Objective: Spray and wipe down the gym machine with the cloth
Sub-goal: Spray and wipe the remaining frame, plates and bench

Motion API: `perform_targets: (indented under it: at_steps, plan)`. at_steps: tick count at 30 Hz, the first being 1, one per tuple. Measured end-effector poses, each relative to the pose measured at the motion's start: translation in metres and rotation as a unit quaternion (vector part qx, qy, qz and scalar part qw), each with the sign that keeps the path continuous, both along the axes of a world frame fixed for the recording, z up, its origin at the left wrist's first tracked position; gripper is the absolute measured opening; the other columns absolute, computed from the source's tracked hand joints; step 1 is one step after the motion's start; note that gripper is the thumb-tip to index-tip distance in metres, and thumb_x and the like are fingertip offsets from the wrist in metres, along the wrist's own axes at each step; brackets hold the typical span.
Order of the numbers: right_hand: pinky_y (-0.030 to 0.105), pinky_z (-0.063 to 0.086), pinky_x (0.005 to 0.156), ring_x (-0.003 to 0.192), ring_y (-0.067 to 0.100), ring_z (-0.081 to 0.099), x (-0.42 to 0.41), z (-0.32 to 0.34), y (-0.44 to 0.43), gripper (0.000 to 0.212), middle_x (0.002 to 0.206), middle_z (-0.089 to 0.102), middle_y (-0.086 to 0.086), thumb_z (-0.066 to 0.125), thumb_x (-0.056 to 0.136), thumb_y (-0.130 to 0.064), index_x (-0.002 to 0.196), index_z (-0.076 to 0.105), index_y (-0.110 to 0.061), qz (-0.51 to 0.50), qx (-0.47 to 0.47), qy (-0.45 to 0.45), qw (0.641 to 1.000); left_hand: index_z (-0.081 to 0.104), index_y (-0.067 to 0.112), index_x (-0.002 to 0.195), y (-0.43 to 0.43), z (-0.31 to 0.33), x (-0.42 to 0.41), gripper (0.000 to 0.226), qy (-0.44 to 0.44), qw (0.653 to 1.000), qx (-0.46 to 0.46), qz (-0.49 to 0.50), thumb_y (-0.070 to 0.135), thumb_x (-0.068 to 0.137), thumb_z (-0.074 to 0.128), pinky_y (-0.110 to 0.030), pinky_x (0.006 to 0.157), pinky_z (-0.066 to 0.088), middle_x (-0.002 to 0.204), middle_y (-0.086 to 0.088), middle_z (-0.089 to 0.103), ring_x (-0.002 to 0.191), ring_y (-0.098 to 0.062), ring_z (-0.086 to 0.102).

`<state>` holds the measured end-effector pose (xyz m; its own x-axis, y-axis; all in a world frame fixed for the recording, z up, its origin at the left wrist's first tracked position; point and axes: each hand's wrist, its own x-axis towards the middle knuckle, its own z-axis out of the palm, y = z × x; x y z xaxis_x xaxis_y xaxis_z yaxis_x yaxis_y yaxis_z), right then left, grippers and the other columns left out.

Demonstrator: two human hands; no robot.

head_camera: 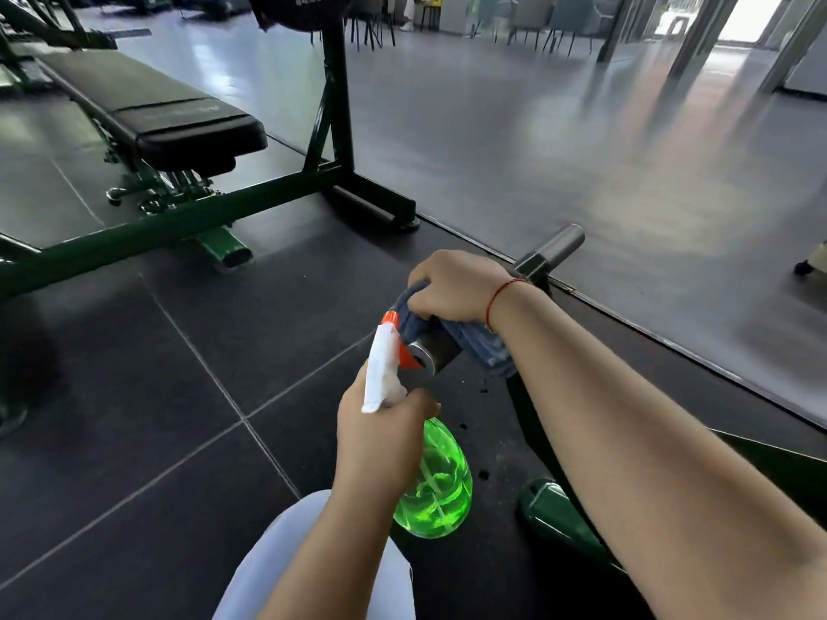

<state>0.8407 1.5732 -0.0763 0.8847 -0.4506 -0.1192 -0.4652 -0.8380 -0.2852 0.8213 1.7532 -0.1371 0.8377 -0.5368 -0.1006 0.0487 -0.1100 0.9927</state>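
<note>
Centre frame: cloth is clamped round the peg by the right hand | peg axis runs lower left to upper right | bottle is gripped by the left hand, just below.

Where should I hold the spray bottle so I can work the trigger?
Grip the spray bottle at its narrow neck, under the white spray head, coming from the back, as the left hand does. The green body bulges too wide to wrap, and the orange nozzle points away toward the metal bar.
</note>
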Motion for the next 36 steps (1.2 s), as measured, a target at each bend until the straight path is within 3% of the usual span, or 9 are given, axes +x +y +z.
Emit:
perform_targets:
  at_steps: [4,7,10,16,24,27,30,34,36]
  plan:
    - [0.028,0.034,0.078,0.094,0.019,0.058,-0.028,-0.034,0.024,0.023,0.088,0.066,-0.009,0.052,0.074,-0.039,0.089,0.067,-0.030,-0.066,-0.082,-0.220,0.970,0.061,0.010,0.077,-0.004,0.001,0.010,0.015,0.024,1.000,0.004,0.013,-0.004,0.077,0.068,-0.033,0.052,0.037,0.052,-0.006,0.048,0.055,-0.020,0.043]
    - [0.031,0.036,0.089,0.100,0.017,0.056,-0.045,-0.061,0.039,0.033,0.100,0.069,-0.013,0.048,0.070,-0.039,0.095,0.068,-0.030,-0.113,-0.067,-0.377,0.917,0.045,0.008,0.066,-0.005,0.003,0.016,0.026,0.039,0.999,0.010,0.005,-0.004,0.074,0.068,-0.029,0.048,0.030,0.055,-0.004,0.035,0.052,-0.019,0.032]
    - [0.034,0.036,0.096,0.106,0.020,0.054,-0.047,-0.074,0.031,0.041,0.109,0.067,-0.008,0.048,0.072,-0.036,0.105,0.068,-0.023,-0.134,-0.067,-0.405,0.902,0.044,0.013,0.064,-0.006,0.010,0.021,0.030,0.046,0.999,0.013,-0.012,-0.005,0.071,0.067,-0.036,0.056,0.033,0.062,-0.006,0.038,0.058,-0.020,0.034]
    - [0.048,0.040,0.103,0.118,0.032,0.053,-0.046,-0.080,0.006,0.046,0.121,0.063,0.006,0.055,0.076,-0.025,0.118,0.065,-0.012,-0.247,0.002,-0.455,0.855,0.041,0.011,0.062,-0.004,0.011,0.021,0.034,0.007,0.998,0.037,-0.060,-0.004,0.071,0.069,-0.028,0.050,0.027,0.052,0.001,0.029,0.049,-0.017,0.027]
    - [0.032,0.039,0.104,0.116,0.025,0.052,-0.076,-0.100,0.077,0.045,0.124,0.057,0.005,0.062,0.075,-0.001,0.119,0.060,-0.008,-0.154,0.027,-0.501,0.851,0.024,0.019,0.053,-0.004,0.024,0.030,0.050,-0.067,0.990,0.086,-0.092,0.000,0.073,0.066,-0.030,0.048,0.022,0.046,0.007,0.022,0.048,-0.017,0.020]
    - [0.026,0.041,0.101,0.114,0.017,0.053,-0.085,-0.103,0.087,0.044,0.120,0.056,0.003,0.062,0.078,-0.002,0.120,0.059,-0.013,-0.167,0.088,-0.530,0.827,0.048,0.024,0.047,-0.004,0.035,0.039,0.025,-0.084,0.984,0.091,-0.130,0.013,0.057,0.068,-0.041,0.052,0.035,0.050,-0.007,0.041,0.056,-0.021,0.036]
    - [0.025,0.045,0.094,0.102,0.010,0.057,-0.091,-0.103,0.092,0.035,0.111,0.061,0.003,0.060,0.082,-0.008,0.113,0.058,-0.024,-0.243,0.200,-0.569,0.759,0.067,0.034,0.069,-0.003,0.044,0.045,0.030,-0.059,0.981,0.083,-0.164,0.015,0.047,0.064,-0.053,0.069,0.055,0.079,-0.031,0.065,0.069,-0.033,0.060]
    - [0.037,0.055,0.074,0.080,0.022,0.064,-0.096,-0.101,0.096,0.020,0.099,0.065,0.014,0.053,0.095,-0.003,0.109,0.060,-0.015,-0.421,0.464,-0.586,0.514,0.066,0.029,0.075,-0.005,0.041,0.050,0.029,-0.092,0.970,0.105,-0.198,0.014,0.051,0.064,-0.057,0.082,0.058,0.070,-0.024,0.067,0.083,-0.048,0.070]
    - [0.033,0.058,0.062,0.071,0.024,0.068,-0.095,-0.094,0.088,0.022,0.095,0.067,0.019,0.049,0.098,-0.004,0.117,0.059,-0.004,-0.450,0.528,-0.568,0.442,0.061,0.024,0.070,-0.006,0.039,0.051,0.020,-0.117,0.967,0.116,-0.194,0.011,0.057,0.068,-0.049,0.071,0.056,0.061,-0.017,0.056,0.068,-0.047,0.060]
